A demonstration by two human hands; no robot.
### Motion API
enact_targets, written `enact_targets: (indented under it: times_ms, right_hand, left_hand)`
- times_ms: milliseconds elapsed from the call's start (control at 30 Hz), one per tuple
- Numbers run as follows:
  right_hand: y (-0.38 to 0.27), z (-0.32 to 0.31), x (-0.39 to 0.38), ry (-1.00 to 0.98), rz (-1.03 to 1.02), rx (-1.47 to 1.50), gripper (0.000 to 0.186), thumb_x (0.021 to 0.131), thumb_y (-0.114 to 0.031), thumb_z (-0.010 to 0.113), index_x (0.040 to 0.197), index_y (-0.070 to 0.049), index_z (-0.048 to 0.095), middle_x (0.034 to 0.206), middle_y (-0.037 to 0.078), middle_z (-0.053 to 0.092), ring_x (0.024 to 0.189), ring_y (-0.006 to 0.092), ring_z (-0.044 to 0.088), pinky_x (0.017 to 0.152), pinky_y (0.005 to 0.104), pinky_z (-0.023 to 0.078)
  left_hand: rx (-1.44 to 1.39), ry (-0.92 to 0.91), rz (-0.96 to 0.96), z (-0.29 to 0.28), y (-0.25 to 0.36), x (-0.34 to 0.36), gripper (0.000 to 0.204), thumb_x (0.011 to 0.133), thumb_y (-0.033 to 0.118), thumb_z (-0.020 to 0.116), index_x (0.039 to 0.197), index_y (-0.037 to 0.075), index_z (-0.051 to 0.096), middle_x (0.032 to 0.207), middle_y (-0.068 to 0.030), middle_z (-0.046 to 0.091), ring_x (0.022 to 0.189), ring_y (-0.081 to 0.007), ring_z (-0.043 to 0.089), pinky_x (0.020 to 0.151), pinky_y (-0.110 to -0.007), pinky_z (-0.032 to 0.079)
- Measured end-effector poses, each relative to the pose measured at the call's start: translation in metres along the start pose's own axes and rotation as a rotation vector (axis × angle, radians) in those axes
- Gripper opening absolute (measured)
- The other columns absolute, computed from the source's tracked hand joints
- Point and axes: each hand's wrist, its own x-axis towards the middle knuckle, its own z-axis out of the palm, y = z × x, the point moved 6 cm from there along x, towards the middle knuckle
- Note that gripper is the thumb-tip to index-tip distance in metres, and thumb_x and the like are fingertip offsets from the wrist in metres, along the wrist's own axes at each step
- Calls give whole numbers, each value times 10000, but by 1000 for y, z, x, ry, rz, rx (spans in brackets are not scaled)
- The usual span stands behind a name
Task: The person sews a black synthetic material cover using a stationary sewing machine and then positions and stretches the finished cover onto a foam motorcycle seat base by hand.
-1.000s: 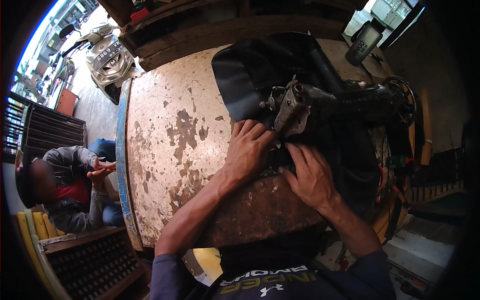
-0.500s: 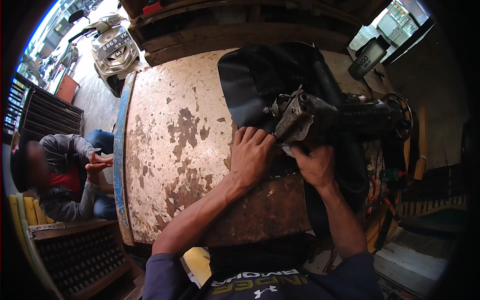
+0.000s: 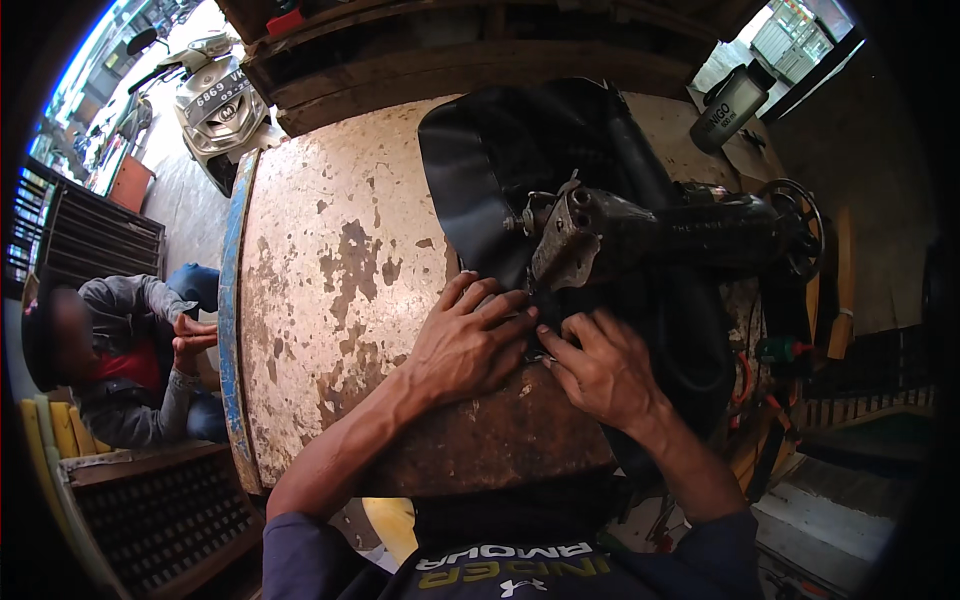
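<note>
A black leather-like sheet [image 3: 465,180] drapes under and behind a dark, worn sewing machine [image 3: 640,225] on the table. In front of the machine's needle end, my left hand [image 3: 470,340] is closed on the sheet's near edge, knuckles up and fingers bent. Close beside it, my right hand [image 3: 605,370] has curled fingers, with the index finger and thumb at the same edge, their tips almost meeting the left fingers. The needle area and whatever lies beneath my fingers are hidden. More of the black sheet hangs down to the right, under my right forearm.
The table [image 3: 300,300] has peeling paint and a blue left edge. A bottle [image 3: 735,105] stands at the back right, near the machine's handwheel [image 3: 797,230]. Orange-handled tools [image 3: 742,380] hang at the right. Another person [image 3: 150,350] sits at the left; a motorbike [image 3: 220,110] stands beyond.
Both hands have come nearer to me, out from under the machine's head. My right hand has turned more knuckles-up. The whole view has shifted slightly.
</note>
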Motion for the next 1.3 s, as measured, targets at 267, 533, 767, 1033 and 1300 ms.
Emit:
enact_targets:
  times_ms: [267,533,767,1033,1300]
  right_hand:
    - [3,6,-6,39,-42,-76,463,821,-175,825,1276,-103,780,1385,-46,710,1001,204,651,782,366,546]
    - [12,7,-5,36,-32,-59,479,829,-160,816,1304,-119,774,1438,-47,701,1004,217,664,803,365,556]
    - [18,8,3,70,-39,-49,468,849,-162,818,1314,-137,772,1407,-33,720,988,251,682,836,382,584]
    - [29,-1,19,99,-69,-18,459,838,-173,843,1292,-164,777,1250,-37,767,968,235,679,833,354,602]
    - [44,5,23,54,-70,-22,440,838,-206,848,1273,-204,783,1156,-32,780,1009,241,701,903,394,582]
  left_hand:
    - [56,-122,-22,7,3,-14,512,955,276,723,1452,164,669,1509,-60,622,1358,-353,559,1234,-538,364]
    - [78,-171,-98,10,1,-13,559,1001,334,672,1541,211,591,1625,-32,534,1498,-348,466,1286,-559,286]
    - [100,-178,-119,8,-4,-7,559,1022,393,643,1544,204,580,1660,-46,492,1540,-365,410,1297,-588,239]
    - [78,-189,-130,7,-8,-3,541,1026,416,639,1493,145,606,1669,-76,471,1547,-383,387,1297,-599,219]
    - [-75,-127,-141,0,-24,6,413,1026,328,657,1376,109,651,1609,-89,538,1473,-392,450,1242,-581,311]
